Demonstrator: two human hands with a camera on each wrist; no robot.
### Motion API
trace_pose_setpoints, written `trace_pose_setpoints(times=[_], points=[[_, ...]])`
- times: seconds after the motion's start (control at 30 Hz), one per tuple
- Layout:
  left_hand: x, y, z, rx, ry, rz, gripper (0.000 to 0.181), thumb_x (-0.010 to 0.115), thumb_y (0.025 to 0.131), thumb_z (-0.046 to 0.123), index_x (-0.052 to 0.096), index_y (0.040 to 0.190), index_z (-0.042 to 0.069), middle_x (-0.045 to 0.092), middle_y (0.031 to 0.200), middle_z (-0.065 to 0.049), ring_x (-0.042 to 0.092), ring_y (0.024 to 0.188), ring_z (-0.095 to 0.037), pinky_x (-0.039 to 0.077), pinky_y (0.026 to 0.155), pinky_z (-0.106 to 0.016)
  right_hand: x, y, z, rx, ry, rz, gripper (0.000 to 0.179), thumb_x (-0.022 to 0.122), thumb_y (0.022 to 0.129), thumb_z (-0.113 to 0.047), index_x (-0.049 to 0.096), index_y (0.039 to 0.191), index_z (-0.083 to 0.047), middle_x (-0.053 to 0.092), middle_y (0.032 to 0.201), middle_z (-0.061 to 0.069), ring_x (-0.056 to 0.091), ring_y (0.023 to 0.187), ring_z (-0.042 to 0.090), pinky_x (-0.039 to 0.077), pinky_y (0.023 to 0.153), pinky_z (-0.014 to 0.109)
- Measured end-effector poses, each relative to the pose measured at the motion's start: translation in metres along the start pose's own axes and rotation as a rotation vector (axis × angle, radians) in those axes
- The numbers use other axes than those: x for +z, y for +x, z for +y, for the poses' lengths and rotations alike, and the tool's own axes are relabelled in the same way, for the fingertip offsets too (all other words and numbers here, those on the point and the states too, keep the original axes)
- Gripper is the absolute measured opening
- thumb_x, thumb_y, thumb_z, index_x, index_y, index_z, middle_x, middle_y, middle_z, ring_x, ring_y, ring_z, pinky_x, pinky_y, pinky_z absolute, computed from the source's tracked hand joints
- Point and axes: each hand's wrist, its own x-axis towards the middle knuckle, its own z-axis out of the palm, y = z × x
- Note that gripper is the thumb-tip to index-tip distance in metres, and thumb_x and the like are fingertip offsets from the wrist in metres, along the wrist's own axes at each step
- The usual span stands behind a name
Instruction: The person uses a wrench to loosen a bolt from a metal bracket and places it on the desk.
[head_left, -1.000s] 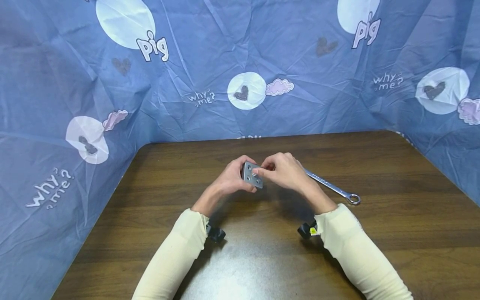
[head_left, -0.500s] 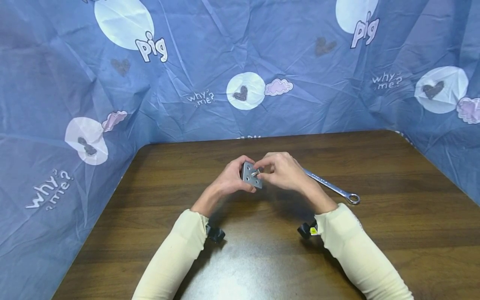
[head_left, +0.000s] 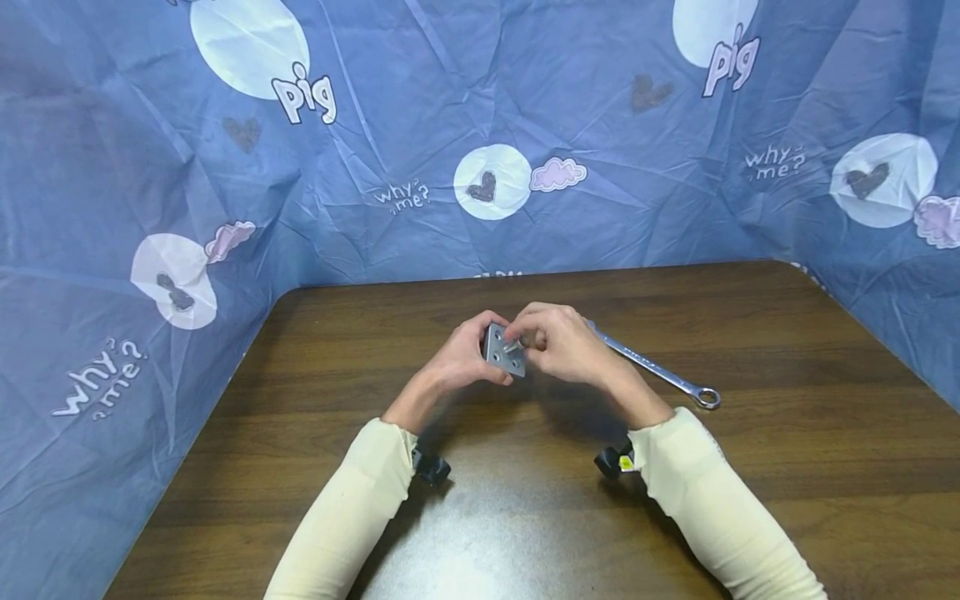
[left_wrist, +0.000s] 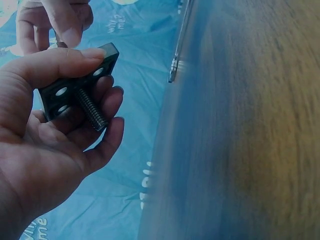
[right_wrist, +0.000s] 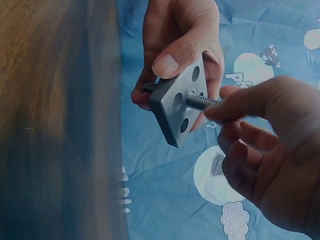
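Observation:
My left hand (head_left: 463, 352) holds a square grey metal plate (head_left: 495, 357) by its edges, tilted above the table. In the left wrist view the thumb presses along one edge of this plate (left_wrist: 111, 52), and the fingers curl behind. A threaded rod (right_wrist: 199, 102) passes through the plate's middle hole and sticks out on both sides; its far end (left_wrist: 93, 111) lies near my left fingers. On the other side, my right hand (head_left: 564, 343) has its thumb and forefinger at the rod's near end, the other fingers curled. Several holes in the plate show around the rod.
A combination wrench (head_left: 660, 372) lies on the brown wooden table (head_left: 337, 383), right of and behind my right hand. Blue printed cloth (head_left: 420, 108) hangs behind and beside the table. Black wrist cameras (head_left: 431, 468) hang under the sleeves.
My right thumb has drawn back to the right while the forefinger has come forward over the rod. More of the rod shows now. The left hand and plate have stayed put.

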Motion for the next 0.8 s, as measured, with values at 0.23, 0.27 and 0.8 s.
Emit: trace_pose_setpoints(times=[0.23, 0.27, 0.8], points=[[0.0001, -0.0008, 0.0004, -0.013, -0.017, 0.005, 0.066, 0.082, 0.059, -0.001, 0.053, 0.118, 0.005, 0.066, 0.109, -0.016, 0.061, 0.087, -0.016, 0.050, 0.074, -0.023, -0.0015, -0.0008, 0.0019, 0.112, -0.041, -0.033, 0.037, 0.076, 0.076, -0.030, 0.069, 0.111, -0.018, 0.070, 0.098, -0.002, 0.065, 0.072, 0.011, 0.051, 0.069, 0.031], [0.0000, -0.0008, 0.0004, -0.013, -0.018, 0.002, 0.066, 0.082, 0.060, -0.001, 0.053, 0.118, 0.005, 0.066, 0.109, -0.016, 0.061, 0.087, -0.016, 0.050, 0.074, -0.024, -0.0014, -0.0004, 0.0021, 0.130, -0.050, -0.032, 0.036, 0.076, 0.077, -0.034, 0.070, 0.109, -0.019, 0.071, 0.097, -0.002, 0.066, 0.074, 0.012, 0.051, 0.070, 0.031], [0.0000, 0.0012, -0.0019, -0.018, -0.007, -0.008, 0.067, 0.081, 0.061, -0.002, 0.052, 0.121, 0.005, 0.065, 0.103, -0.016, 0.061, 0.084, -0.016, 0.050, 0.072, -0.024, -0.0019, 0.0016, 0.0020, 0.174, -0.069, -0.055, 0.020, 0.073, 0.083, -0.037, 0.075, 0.091, -0.019, 0.072, 0.076, -0.006, 0.058, 0.065, 0.007, 0.045, 0.059, 0.025]])
